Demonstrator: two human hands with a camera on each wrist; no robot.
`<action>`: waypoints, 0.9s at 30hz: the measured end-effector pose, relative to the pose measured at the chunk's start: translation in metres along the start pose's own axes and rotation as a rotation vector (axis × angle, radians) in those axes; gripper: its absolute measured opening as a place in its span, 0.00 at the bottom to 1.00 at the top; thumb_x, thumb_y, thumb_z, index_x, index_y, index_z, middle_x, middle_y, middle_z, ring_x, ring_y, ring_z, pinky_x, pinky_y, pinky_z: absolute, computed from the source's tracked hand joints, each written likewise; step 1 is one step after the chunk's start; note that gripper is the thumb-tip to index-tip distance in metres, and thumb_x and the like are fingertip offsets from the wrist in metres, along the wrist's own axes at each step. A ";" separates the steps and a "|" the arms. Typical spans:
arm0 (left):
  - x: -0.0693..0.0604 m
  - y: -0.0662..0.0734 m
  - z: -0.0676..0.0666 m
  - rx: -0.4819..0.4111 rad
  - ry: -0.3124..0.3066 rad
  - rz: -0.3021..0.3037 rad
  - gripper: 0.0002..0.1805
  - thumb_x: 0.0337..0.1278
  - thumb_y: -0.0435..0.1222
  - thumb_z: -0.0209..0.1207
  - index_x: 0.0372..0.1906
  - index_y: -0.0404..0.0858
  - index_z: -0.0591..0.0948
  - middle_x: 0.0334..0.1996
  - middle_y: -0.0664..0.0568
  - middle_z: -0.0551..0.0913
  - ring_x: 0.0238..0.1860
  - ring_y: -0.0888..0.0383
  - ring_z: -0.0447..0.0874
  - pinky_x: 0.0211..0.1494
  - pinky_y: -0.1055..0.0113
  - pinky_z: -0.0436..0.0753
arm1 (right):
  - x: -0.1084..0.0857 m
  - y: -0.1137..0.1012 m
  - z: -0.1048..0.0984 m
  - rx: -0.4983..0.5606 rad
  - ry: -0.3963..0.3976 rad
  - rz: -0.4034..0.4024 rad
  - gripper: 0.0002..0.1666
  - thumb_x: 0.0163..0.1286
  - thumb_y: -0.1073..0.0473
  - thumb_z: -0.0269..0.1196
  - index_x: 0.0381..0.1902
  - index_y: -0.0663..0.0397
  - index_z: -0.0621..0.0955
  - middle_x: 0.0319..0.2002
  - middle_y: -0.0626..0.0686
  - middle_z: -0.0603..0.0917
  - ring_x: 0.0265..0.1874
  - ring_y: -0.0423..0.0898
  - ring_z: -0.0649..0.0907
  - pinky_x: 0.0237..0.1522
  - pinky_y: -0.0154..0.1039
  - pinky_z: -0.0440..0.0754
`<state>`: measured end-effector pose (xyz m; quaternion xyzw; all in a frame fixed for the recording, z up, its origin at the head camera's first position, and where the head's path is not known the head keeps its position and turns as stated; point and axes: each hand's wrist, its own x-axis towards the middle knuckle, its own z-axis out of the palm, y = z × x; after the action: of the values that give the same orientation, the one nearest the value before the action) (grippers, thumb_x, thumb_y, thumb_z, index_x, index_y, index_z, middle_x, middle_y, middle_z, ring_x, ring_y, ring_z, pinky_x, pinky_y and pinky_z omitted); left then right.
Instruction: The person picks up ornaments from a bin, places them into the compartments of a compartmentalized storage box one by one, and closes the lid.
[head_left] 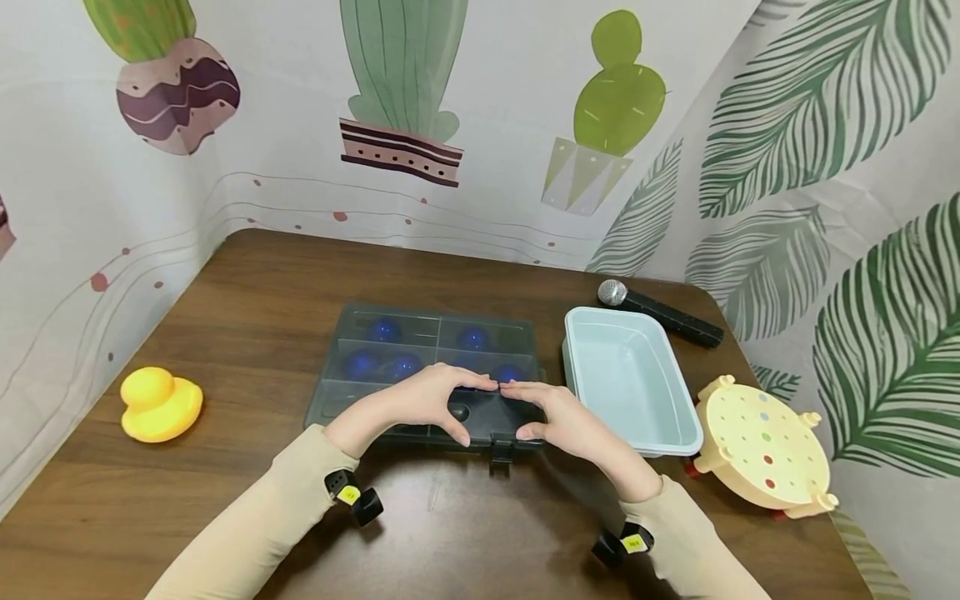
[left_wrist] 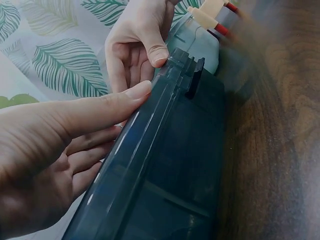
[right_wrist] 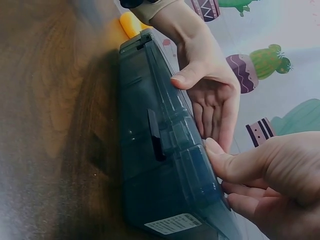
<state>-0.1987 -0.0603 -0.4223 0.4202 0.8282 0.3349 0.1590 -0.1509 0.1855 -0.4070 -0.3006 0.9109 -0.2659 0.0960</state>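
Note:
A dark translucent compartment box (head_left: pixel 335 398) lies with its lid down on the table, and several blue balls (head_left: pixel 385 331) show through the lid. My left hand (head_left: pixel 423 397) is over the front part of the lid, its thumb touching the front edge in the left wrist view. Just to the right, my right hand (head_left: pixel 558 414) mirrors it, with its thumb on the same edge in the right wrist view. The fingertips of both hands nearly meet. Between the thumbs, a black latch (left_wrist: pixel 196 79) sticks out from the front of the box.
A pale blue tub (head_left: pixel 630 383) stands right of the box. Behind it lies a black microphone (head_left: pixel 663 312). A round cream object with coloured dots (head_left: pixel 765 446) sits at the right table edge. At the left is a yellow rubber duck (head_left: pixel 159 406). Patterned cloth hangs behind.

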 end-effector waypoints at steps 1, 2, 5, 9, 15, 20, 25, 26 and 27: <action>0.000 0.000 0.000 0.000 -0.001 0.002 0.45 0.33 0.42 0.79 0.65 0.39 0.76 0.65 0.43 0.74 0.68 0.48 0.71 0.70 0.52 0.70 | 0.000 0.000 0.000 0.002 0.003 0.000 0.34 0.58 0.63 0.70 0.63 0.64 0.76 0.64 0.61 0.76 0.65 0.59 0.74 0.63 0.55 0.74; 0.000 0.000 0.000 -0.001 -0.004 0.003 0.45 0.34 0.42 0.79 0.65 0.39 0.76 0.65 0.43 0.74 0.68 0.48 0.71 0.70 0.52 0.70 | -0.001 0.000 0.001 0.003 0.006 0.000 0.34 0.59 0.63 0.70 0.63 0.64 0.76 0.64 0.61 0.76 0.65 0.59 0.74 0.63 0.55 0.74; 0.000 0.000 -0.001 -0.005 -0.011 0.010 0.45 0.33 0.41 0.79 0.65 0.38 0.76 0.65 0.43 0.74 0.68 0.49 0.70 0.70 0.52 0.70 | -0.002 0.000 0.003 0.007 0.014 -0.005 0.33 0.59 0.64 0.70 0.63 0.64 0.75 0.65 0.61 0.76 0.65 0.59 0.74 0.63 0.55 0.74; 0.000 0.001 0.000 -0.001 -0.017 0.012 0.45 0.33 0.41 0.79 0.65 0.39 0.76 0.65 0.43 0.74 0.68 0.49 0.70 0.70 0.51 0.70 | -0.004 0.000 0.006 0.007 0.030 -0.018 0.33 0.59 0.64 0.69 0.63 0.64 0.75 0.65 0.62 0.75 0.65 0.60 0.74 0.62 0.55 0.74; 0.001 0.000 0.001 0.039 -0.001 0.002 0.45 0.31 0.44 0.80 0.64 0.41 0.77 0.64 0.45 0.76 0.67 0.50 0.72 0.69 0.52 0.71 | -0.004 0.003 0.007 -0.005 0.044 -0.037 0.33 0.59 0.64 0.70 0.62 0.64 0.76 0.64 0.61 0.76 0.64 0.59 0.75 0.62 0.55 0.75; 0.001 0.000 0.000 0.083 0.023 -0.008 0.45 0.28 0.47 0.80 0.63 0.44 0.79 0.62 0.47 0.78 0.65 0.51 0.74 0.67 0.52 0.73 | -0.004 0.005 0.007 0.001 0.042 -0.055 0.32 0.59 0.63 0.70 0.61 0.63 0.77 0.63 0.60 0.77 0.64 0.59 0.75 0.62 0.55 0.75; 0.001 -0.001 0.001 0.076 0.032 -0.001 0.45 0.28 0.48 0.80 0.62 0.44 0.80 0.62 0.48 0.79 0.65 0.51 0.75 0.67 0.52 0.74 | -0.006 0.007 0.007 0.034 0.067 -0.074 0.27 0.59 0.62 0.71 0.57 0.60 0.81 0.58 0.58 0.82 0.60 0.57 0.79 0.58 0.53 0.79; 0.001 -0.001 0.001 0.070 0.032 0.002 0.45 0.28 0.48 0.80 0.62 0.44 0.80 0.62 0.48 0.79 0.65 0.51 0.75 0.67 0.52 0.74 | -0.007 0.007 0.007 0.036 0.074 -0.082 0.26 0.59 0.62 0.71 0.56 0.60 0.82 0.57 0.57 0.83 0.58 0.56 0.80 0.57 0.52 0.80; 0.001 -0.001 0.001 0.066 0.032 0.004 0.45 0.28 0.48 0.80 0.62 0.43 0.80 0.62 0.48 0.79 0.65 0.51 0.74 0.67 0.52 0.74 | -0.007 0.008 0.007 0.042 0.079 -0.091 0.24 0.59 0.62 0.71 0.55 0.59 0.83 0.55 0.57 0.84 0.57 0.56 0.81 0.56 0.51 0.81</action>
<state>-0.1998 -0.0598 -0.4239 0.4215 0.8404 0.3145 0.1311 -0.1464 0.1922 -0.4169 -0.3289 0.8937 -0.3005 0.0538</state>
